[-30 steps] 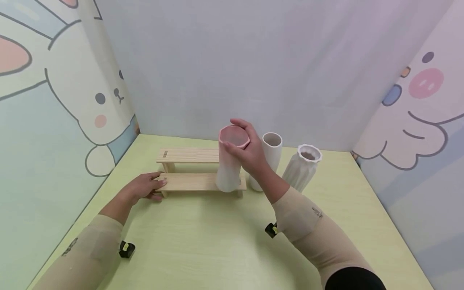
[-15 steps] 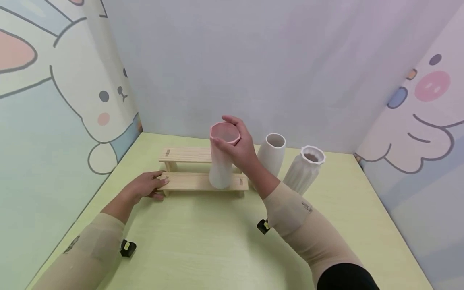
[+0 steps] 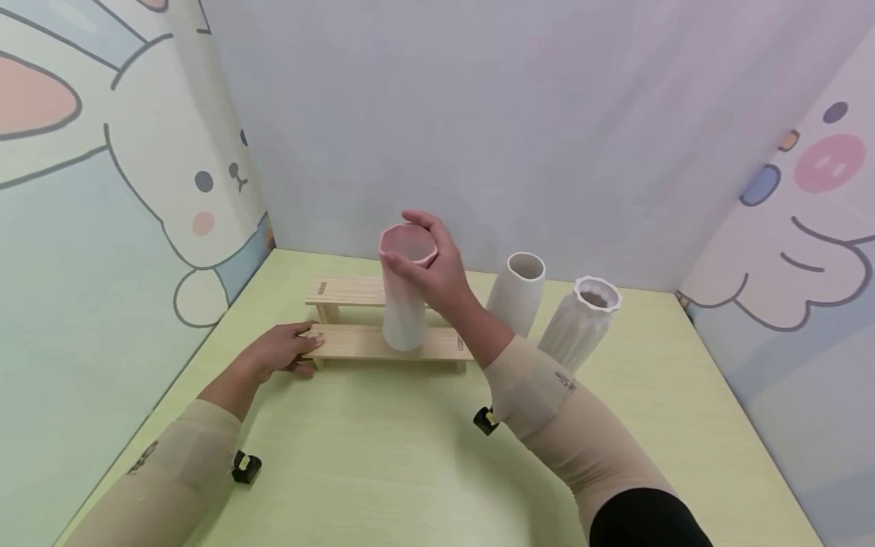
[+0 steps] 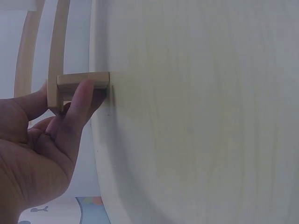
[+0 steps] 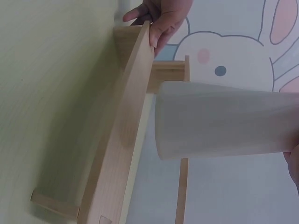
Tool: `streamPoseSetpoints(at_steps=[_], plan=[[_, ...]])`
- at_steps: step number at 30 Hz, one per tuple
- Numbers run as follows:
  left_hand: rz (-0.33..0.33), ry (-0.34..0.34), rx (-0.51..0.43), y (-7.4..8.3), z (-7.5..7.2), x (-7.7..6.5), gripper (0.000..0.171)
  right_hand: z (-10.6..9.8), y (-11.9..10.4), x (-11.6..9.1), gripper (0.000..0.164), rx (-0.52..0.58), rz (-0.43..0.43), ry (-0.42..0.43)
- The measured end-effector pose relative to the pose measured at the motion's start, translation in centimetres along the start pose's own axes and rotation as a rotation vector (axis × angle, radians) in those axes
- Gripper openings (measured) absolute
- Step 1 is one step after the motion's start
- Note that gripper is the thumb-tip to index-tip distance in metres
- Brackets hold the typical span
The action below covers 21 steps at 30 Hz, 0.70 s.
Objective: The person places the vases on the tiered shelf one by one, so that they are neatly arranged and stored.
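Observation:
In the head view my right hand [image 3: 440, 277] grips a tall vase [image 3: 403, 319] near its faceted rim, thumb in front. The vase is pink at the top and fades to white below. It is held upright above the lower board of a two-step wooden shelf [image 3: 355, 343]. The right wrist view shows a gap between the vase's base [image 5: 161, 121] and that board [image 5: 128, 126]. My left hand [image 3: 280, 351] pinches the lower board's left end; in the left wrist view its fingers [image 4: 79, 102] lie by the wooden leg [image 4: 84, 81].
Right of the shelf stand a smooth white vase [image 3: 516, 296] and a ribbed white vase [image 3: 577, 327] with a wavy rim, partly behind my right forearm. The upper board [image 3: 349, 291] lies behind the lower one. A grey curtain [image 3: 478, 137] hangs behind the table [image 3: 355, 456].
My right hand has carried the pink-topped vase leftward, from the lower board's right end to over its middle. My left hand keeps its hold on the shelf. The head view has shifted slightly.

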<state>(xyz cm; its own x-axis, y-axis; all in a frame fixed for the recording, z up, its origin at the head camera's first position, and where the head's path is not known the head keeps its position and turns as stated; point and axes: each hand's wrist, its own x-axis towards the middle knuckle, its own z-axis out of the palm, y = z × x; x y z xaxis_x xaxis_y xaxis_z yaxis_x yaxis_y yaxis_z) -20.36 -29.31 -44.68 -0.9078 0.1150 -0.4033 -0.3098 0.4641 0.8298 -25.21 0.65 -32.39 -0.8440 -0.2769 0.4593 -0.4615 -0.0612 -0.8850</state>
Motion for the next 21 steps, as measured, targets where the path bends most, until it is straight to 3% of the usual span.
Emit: streamPoseSetpoints(at_steps=[9, 21], plan=[[0.018, -0.002, -0.021, -0.6, -0.1, 0.3, 0.075, 2.0, -0.2, 0.7, 0.063, 0.006, -0.008, -0.036], [-0.003, 0.006, -0.03, -0.2, -0.1, 0.2, 0.074, 3.8, 0.5, 1.3, 0.064, 0.003, -0.016, -0.06]])
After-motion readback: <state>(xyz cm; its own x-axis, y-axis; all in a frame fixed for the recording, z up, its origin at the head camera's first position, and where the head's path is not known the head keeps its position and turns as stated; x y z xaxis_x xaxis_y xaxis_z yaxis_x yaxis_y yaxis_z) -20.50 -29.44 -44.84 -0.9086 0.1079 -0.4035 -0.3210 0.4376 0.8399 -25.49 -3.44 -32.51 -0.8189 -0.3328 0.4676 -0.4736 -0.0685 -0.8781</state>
